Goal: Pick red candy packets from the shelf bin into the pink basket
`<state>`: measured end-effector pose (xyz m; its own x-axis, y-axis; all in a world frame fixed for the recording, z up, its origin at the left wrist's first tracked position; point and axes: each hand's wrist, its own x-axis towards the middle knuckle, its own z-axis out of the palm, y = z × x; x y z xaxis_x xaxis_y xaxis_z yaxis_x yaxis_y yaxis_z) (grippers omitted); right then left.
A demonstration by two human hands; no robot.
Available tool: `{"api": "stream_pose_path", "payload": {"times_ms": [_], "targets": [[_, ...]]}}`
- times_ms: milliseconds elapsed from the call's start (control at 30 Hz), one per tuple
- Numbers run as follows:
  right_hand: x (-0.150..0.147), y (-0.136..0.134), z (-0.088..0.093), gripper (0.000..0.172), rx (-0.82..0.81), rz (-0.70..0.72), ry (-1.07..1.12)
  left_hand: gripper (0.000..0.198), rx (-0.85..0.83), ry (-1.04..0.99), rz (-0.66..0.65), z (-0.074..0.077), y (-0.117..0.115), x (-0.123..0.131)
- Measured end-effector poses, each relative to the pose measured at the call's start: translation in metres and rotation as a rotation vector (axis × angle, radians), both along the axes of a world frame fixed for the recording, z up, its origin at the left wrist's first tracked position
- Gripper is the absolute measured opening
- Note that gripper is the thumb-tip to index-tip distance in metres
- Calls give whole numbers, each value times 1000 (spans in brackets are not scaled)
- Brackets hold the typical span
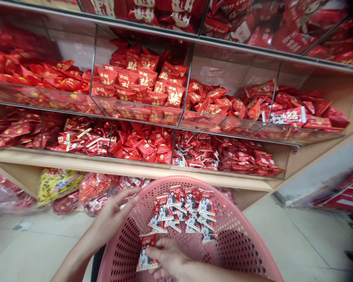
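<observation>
My right hand (167,256) is inside a pink plastic basket (238,219) with round holes in its wall. Between its thumb and fingers is a small red candy packet (147,252) printed with cartoon figures in white and black. Several matching packets (191,207) lie in overlapping rows against the basket's far side. My left hand (117,211) grips the basket's left rim, thumb on the inner side; part of its fingers is hidden behind the rim.
Wooden shelving with clear dividers stands ahead, stocked with red-wrapped sweets (144,80). Packets like mine fill a lower compartment (197,150). Below the shelf, a yellow bag (59,186) and red bags (97,188) rest on the tiled floor (59,239). A red box (345,194) is at right.
</observation>
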<state>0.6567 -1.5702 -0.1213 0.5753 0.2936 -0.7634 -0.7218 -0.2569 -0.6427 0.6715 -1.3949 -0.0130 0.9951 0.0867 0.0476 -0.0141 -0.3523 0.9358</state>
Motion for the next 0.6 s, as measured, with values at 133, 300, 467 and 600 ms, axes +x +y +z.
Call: {"api": "stream_pose_path", "payload": {"times_ms": [133, 300, 467, 600], "targets": [[1, 6, 4, 9, -7, -42, -1, 38, -5, 16, -25, 1, -1, 0], [0, 4, 3, 20, 10, -47, -48, 39, -40, 27, -11, -2, -3, 1], [1, 4, 1, 23, -60, -4, -50, 39, -69, 34, 3, 2, -4, 2], [4, 6, -2, 26, -164, 175, -86, 39, -87, 35, 16, 4, -3, 3]]}}
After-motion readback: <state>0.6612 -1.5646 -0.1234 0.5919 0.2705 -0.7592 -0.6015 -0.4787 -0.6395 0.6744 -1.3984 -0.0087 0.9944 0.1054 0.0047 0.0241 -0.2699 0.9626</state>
